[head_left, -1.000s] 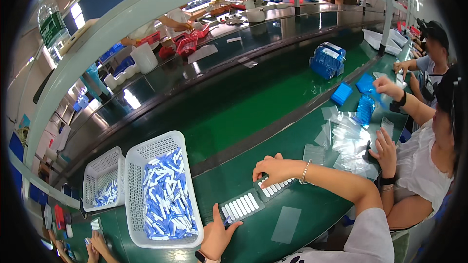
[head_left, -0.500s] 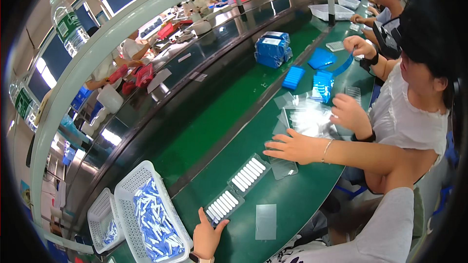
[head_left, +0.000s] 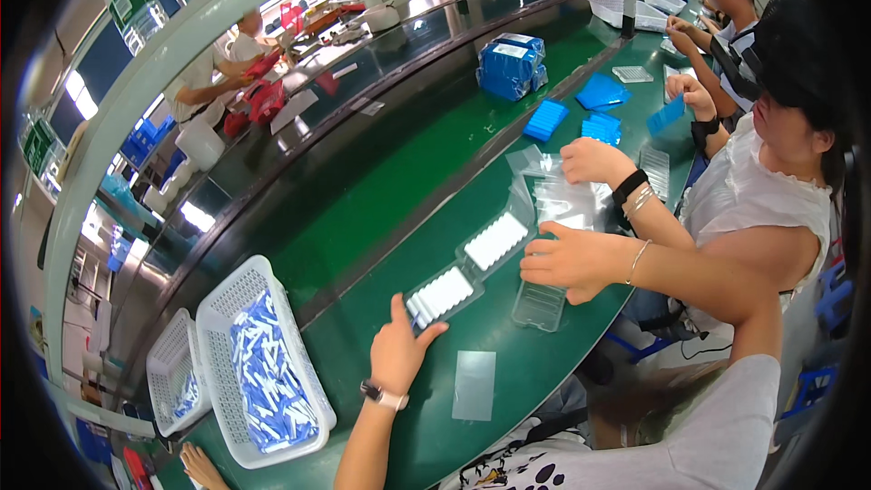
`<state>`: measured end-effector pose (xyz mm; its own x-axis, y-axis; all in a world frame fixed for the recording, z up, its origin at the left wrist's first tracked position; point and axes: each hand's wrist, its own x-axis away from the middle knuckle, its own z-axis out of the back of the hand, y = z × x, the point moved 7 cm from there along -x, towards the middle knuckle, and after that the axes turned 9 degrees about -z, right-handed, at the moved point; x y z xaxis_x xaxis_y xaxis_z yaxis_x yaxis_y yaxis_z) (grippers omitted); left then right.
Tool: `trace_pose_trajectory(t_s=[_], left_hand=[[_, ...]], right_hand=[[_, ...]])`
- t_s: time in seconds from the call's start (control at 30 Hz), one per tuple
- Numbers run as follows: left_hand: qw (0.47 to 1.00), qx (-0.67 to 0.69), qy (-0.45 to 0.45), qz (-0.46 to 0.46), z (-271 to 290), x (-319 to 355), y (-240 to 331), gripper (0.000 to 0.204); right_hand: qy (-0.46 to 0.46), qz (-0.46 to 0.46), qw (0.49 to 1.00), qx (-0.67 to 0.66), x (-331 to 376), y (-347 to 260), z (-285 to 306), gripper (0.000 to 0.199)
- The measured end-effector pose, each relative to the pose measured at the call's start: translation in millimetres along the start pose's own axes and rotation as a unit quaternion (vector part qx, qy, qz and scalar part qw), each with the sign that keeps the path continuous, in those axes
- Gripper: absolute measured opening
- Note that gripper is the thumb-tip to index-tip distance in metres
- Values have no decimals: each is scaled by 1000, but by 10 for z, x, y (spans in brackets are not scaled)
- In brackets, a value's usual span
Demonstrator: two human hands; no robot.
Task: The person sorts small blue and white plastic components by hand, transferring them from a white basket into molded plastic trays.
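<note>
My left hand [head_left: 397, 354], with a watch at its wrist, grips the near end of a clear plastic tray [head_left: 440, 298] between thumb and index finger. White sticks lie side by side in that tray. A second filled tray [head_left: 495, 243] adjoins its far end. My right hand [head_left: 573, 261] is open, fingers stretched to the left, over an unfilled clear tray [head_left: 538, 307] whose upper part it hides. Whether it touches that tray, I cannot tell. Below the trays a translucent rectangular sheet [head_left: 474, 386] lies flat on the green table.
At lower left stand a large white basket [head_left: 318, 408] of blue-and-white sticks and a smaller basket [head_left: 163, 354]. Another person's hand [head_left: 201, 467] shows beside them. A co-worker's hand [head_left: 594, 163] reaches over clear packaging [head_left: 562, 204]. Blue packs [head_left: 546, 120] lie beyond.
My left hand and the filled trays have shifted away and to the right. My right hand has moved slightly right. The co-worker's near hand has reached left over the clear packaging.
</note>
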<state>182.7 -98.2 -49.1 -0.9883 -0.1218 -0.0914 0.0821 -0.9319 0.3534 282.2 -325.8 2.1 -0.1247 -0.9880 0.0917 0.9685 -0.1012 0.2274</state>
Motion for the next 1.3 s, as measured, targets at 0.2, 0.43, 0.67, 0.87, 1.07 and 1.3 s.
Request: trace_pose_trajectory(t_s=[0.2,0.43,0.67,0.87,1.07,1.3], left_hand=[[996,86,-18,10,-151,-220,17,89],[848,484,173,132,461,606,-262,32],[930,295,197,97,490,1205,-250,20],[890,392,190,132,397,1362,-197,21],[865,440,213,115,405,1434,-264,21],[547,796,67,249,218,1453,-62,20]], right_hand=[[168,-29,977,-129,-220,-228,398,65],[223,-60,930,-286,-975,-1035,183,69],[252,-107,922,-273,-912,-1415,272,67],[154,-286,888,-326,-407,-1681,-239,35],[204,-409,866,-203,-95,-1019,-173,5],[273,-626,712,-160,823,495,-528,14]])
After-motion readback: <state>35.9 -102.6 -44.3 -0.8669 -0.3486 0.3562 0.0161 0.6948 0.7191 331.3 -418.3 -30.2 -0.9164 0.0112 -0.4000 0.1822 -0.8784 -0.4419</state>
